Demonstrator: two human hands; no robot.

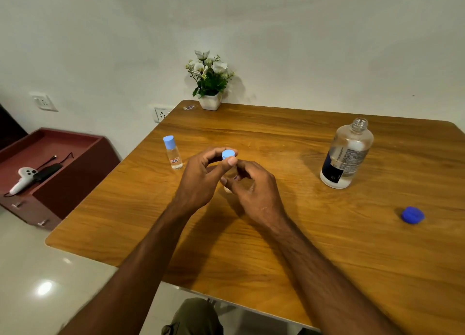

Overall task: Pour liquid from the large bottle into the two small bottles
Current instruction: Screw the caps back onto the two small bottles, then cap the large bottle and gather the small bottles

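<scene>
While hands (226,178) grip capped small bottle (228,156), wooden table (251,246) meets white wall (302,45); tiled floor (37,271) glossy.

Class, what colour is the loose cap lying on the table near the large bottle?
Dark blue: the loose cap shows best in the head view.

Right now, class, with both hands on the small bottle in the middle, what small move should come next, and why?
Probably twist the light blue cap: the left hand pinches it while the right hand grips the small bottle beneath. Whether on or off is unclear. The large bottle stands open, its dark blue cap lying apart.
</scene>
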